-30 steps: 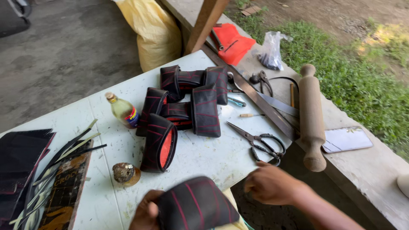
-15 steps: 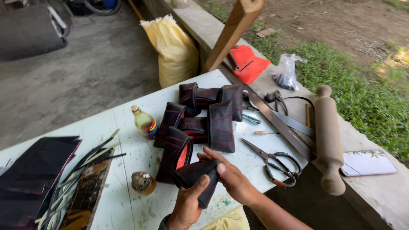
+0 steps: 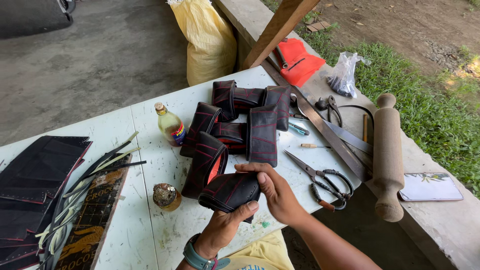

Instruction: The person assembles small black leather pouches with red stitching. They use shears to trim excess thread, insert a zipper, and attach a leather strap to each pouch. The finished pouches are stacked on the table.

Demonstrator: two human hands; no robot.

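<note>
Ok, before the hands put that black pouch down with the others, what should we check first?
1. Both hands on the pouch: ok. The left hand holds the black pouch from below and the right hand grips its far end.
2. Free spot on the white table: ok, bare patch in front of the pile of finished pouches.
3. Scissors out of the way: ok, they lie to the right, apart from the hands.
4. Small jar clear: not ok, it stands close to the left of the pouch.
5. Red stitching complete: cannot tell.
</note>
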